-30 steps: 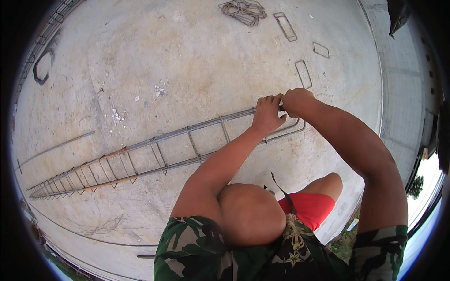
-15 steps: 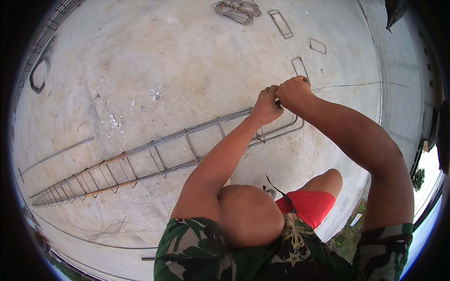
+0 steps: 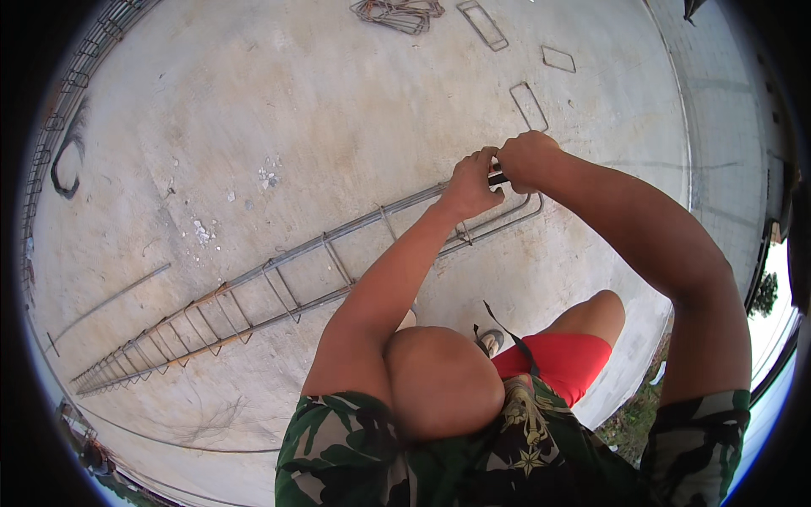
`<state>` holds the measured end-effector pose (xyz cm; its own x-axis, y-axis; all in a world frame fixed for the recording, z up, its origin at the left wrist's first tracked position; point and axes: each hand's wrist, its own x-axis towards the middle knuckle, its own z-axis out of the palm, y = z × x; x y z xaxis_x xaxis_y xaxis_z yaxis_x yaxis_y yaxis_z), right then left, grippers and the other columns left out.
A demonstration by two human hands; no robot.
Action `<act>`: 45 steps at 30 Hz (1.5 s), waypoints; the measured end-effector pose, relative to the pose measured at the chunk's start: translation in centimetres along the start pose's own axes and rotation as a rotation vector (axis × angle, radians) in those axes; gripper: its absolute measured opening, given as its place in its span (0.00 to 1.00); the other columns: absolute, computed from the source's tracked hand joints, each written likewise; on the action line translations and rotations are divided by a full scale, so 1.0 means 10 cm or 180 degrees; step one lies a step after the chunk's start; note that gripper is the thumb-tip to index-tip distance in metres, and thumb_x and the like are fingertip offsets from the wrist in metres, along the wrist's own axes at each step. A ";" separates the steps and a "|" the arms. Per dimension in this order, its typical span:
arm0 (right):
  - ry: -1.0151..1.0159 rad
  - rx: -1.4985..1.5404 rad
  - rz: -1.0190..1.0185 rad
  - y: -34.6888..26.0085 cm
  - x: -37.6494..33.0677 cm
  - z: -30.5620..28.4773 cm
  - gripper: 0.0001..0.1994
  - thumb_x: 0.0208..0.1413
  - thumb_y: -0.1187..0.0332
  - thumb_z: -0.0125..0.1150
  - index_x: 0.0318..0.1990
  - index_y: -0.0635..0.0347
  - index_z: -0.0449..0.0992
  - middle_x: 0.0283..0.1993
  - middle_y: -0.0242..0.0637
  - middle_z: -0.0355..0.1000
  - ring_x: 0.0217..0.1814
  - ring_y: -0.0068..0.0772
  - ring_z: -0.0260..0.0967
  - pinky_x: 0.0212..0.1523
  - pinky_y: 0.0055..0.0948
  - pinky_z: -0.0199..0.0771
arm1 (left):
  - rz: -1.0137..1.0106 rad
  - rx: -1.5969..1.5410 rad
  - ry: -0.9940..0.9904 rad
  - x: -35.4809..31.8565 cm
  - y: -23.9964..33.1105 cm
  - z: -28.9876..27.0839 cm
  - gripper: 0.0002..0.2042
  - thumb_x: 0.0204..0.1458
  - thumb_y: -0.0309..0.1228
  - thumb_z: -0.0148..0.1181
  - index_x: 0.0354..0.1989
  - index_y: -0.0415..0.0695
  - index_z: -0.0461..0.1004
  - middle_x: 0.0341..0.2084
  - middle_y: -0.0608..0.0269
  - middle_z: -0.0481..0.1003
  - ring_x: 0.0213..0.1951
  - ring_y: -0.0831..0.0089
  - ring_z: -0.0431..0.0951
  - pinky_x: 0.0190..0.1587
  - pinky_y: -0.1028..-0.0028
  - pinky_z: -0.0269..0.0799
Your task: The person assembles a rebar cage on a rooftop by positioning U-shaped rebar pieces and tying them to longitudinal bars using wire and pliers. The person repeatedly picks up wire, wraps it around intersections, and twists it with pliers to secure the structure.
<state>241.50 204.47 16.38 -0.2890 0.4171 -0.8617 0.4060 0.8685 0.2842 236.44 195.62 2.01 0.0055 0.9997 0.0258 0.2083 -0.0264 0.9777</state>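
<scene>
Left arm: bare, stretched forward from the lower edge, elbow nearly straight.
Left hand: fingers curled shut, knuckles up.
Right arm: bare, bent at the elbow, forearm angled inward.
Right hand: closed in a fist, just beside the left.

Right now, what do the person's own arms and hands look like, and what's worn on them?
Both hands, left hand and right hand, are bare: no gloves, rings or watch visible. The forearms are uncovered too. Short camouflage sleeves in green, black and pale patches end at the upper arms.
</scene>
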 end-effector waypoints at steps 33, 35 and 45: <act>-0.0124 0.1974 -0.1499 -1.23 -0.39 2.44 0.20 0.46 0.74 0.53 0.49 0.52 0.76 0.39 0.43 0.75 0.41 0.43 0.74 0.40 0.42 0.74 | -0.1851 0.3069 -0.1977 -1.99 2.13 -0.71 0.12 0.54 0.40 0.49 0.37 0.44 0.72 0.29 0.50 0.77 0.36 0.51 0.76 0.40 0.57 0.69; -0.0022 0.1712 -0.1455 -1.23 -0.42 2.27 0.15 0.45 0.74 0.53 0.42 0.55 0.79 0.40 0.41 0.76 0.42 0.43 0.74 0.39 0.42 0.74 | -0.2505 0.2912 -0.1496 -2.32 2.41 -0.87 0.12 0.55 0.39 0.48 0.38 0.45 0.74 0.31 0.49 0.77 0.37 0.50 0.76 0.42 0.57 0.68; 0.0051 0.1614 -0.1910 -1.24 -0.65 1.73 0.20 0.51 0.52 0.58 0.40 0.62 0.79 0.39 0.44 0.76 0.38 0.46 0.73 0.38 0.44 0.73 | -0.3412 0.3178 0.1546 -4.81 3.21 -1.27 0.12 0.57 0.33 0.47 0.36 0.35 0.72 0.23 0.43 0.73 0.28 0.52 0.73 0.33 0.60 0.66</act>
<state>253.29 186.36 11.15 -0.5951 -0.0776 -0.7999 0.5217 0.7199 -0.4579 230.41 146.66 34.81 -0.8361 0.4475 -0.3174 0.4553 0.8887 0.0538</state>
